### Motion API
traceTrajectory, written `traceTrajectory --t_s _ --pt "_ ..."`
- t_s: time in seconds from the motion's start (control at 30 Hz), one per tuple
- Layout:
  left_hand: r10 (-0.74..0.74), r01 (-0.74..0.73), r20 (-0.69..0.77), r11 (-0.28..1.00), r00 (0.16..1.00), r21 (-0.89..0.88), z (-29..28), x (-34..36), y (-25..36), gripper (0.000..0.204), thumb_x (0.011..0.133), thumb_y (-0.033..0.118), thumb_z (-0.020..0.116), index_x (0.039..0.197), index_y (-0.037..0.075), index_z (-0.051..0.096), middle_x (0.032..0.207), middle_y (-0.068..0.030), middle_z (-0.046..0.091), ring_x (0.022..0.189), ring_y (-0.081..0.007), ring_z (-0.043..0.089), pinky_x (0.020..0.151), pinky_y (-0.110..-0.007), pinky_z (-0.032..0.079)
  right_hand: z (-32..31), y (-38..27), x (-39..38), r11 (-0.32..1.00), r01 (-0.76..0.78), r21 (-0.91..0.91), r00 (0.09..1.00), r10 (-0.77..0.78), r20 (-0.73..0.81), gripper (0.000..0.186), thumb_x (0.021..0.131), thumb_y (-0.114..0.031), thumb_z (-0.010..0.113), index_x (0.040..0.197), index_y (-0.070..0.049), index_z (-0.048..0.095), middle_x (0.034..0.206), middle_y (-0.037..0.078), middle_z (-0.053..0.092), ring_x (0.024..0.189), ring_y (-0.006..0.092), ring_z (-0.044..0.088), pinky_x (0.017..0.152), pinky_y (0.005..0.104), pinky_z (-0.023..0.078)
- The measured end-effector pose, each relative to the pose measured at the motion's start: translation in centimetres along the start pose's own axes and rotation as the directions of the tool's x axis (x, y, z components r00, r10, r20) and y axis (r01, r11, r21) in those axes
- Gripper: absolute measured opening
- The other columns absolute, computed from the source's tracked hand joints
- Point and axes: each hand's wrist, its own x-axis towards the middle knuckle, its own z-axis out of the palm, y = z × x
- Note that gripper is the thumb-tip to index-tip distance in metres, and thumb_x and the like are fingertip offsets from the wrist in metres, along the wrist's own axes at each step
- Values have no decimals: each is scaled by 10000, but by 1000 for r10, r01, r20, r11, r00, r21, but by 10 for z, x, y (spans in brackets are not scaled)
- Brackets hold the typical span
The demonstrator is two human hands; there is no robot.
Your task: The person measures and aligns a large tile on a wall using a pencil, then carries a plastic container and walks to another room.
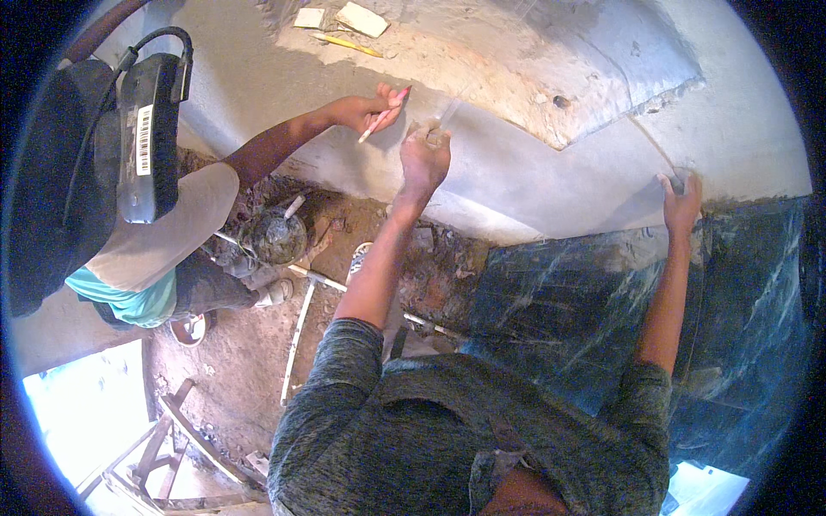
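Note:
My left hand [425, 159] is raised against the pale plastered wall [516, 193], its fingers closed. A thin translucent strip [448, 112] sticks up from the fingertips; its kind is unclear. Farther right my right hand [682, 202] is at the wall's lower edge, thumb and fingers curled around a small dark thing I cannot make out. A thin brownish curved line [656, 144] runs from near that hand up to the broken edge of the plaster. Just left of my left hand, a co-worker's hand [379, 113] holds a pencil-like stick [385, 117] with a reddish tip.
A yellow pencil-like tool [347, 45] and two pale flat pieces [361, 19] lie on the rough ledge. A co-worker with a black bag [60, 189] stands at left. On the dirt floor are a bucket [280, 236], pale poles [298, 344] and a wooden frame [202, 447]. Dark blue marbled sheeting [559, 301] spreads right.

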Motion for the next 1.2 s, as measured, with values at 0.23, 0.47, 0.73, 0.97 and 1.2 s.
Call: traceTrajectory --t_s 0.23,0.47,0.73,0.97,1.2 --pt "-55 55 43 998 998 2 12 -5 2 212 742 98 695 911 -19 641 829 -201 618 781 -352 621 704 -413 494 0 -6 -2 1000 -18 9 999 19 -50 611 783 -387 702 1120 101 554 1205 295 531 1158 435 473 1019 450 351" --pt "19 -16 -75 999 997 45 14 -8 6 177 759 78 672 917 9 633 834 -185 615 772 -343 610 695 -406 491 4 -3 -4 999 1 39 1000 0 -22 655 783 -411 699 1154 105 537 1230 305 509 1181 434 458 1031 437 341" --pt "138 -150 -153 987 979 -65 19 -17 44 155 755 0 639 902 15 591 831 -165 602 761 -340 593 708 -421 486 18 4 -9 997 78 5 965 -74 -252 465 764 -331 734 1035 31 623 1053 225 582 996 381 539 886 414 417" --pt "344 -330 113 936 932 -124 63 -5 107 380 748 63 659 1099 7 526 1040 -209 545 979 -372 525 826 -448 445 24 9 -10 999 -35 -18 989 32 -145 550 771 -364 718 1125 36 585 1182 267 531 1140 412 473 1011 428 344" --pt "309 -302 274 951 911 -69 115 20 145 524 770 216 672 1206 -4 480 1130 -252 509 1091 -405 472 941 -476 392 8 -3 -7 998 -56 39 995 52 88 626 790 -404 680 1212 34 535 1331 260 448 1262 413 383 1084 454 269"
